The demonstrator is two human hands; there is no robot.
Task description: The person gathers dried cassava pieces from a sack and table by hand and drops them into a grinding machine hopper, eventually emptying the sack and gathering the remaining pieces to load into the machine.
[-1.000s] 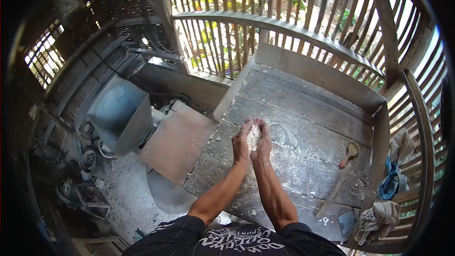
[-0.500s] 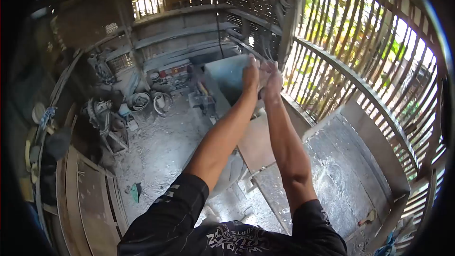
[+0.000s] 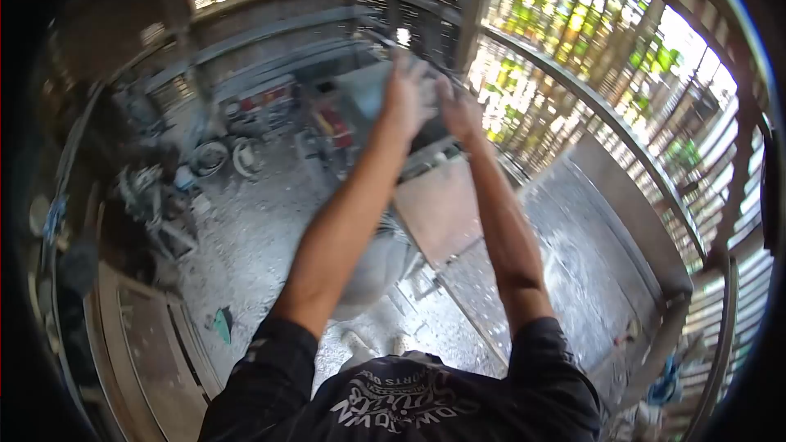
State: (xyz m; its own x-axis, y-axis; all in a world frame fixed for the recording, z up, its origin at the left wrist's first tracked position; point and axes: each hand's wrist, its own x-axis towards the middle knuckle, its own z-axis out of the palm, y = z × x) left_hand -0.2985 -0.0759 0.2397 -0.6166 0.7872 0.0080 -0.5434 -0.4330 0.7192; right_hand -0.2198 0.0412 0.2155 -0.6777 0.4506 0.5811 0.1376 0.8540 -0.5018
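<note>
Both arms reach forward, and motion blurs the hands. My left hand [image 3: 407, 98] is raised in front of a pale blue-grey panel [image 3: 364, 92], its fingers apart and pointing up and to the right. Just to the right is my right hand [image 3: 460, 111], fingers bent toward the left one; whether anything thin is between them is too smeared to make out. Below the hands lies a flat brownish board [image 3: 442, 209]. A rounded grey shape [image 3: 372, 274] shows under my left forearm.
A dusty grey tabletop [image 3: 573, 237] stands at the right beside a slatted wall [image 3: 589, 57]. Buckets [image 3: 210, 159] and dusty machinery [image 3: 151, 196] line the left. A green scrap [image 3: 222, 324] lies on the powdery floor [image 3: 254, 254]. A wooden panel [image 3: 155, 336] stands lower left.
The view has shifted, so the room sits further left and higher. My hands, close together before, have moved slightly apart, and the left fingers have spread.
</note>
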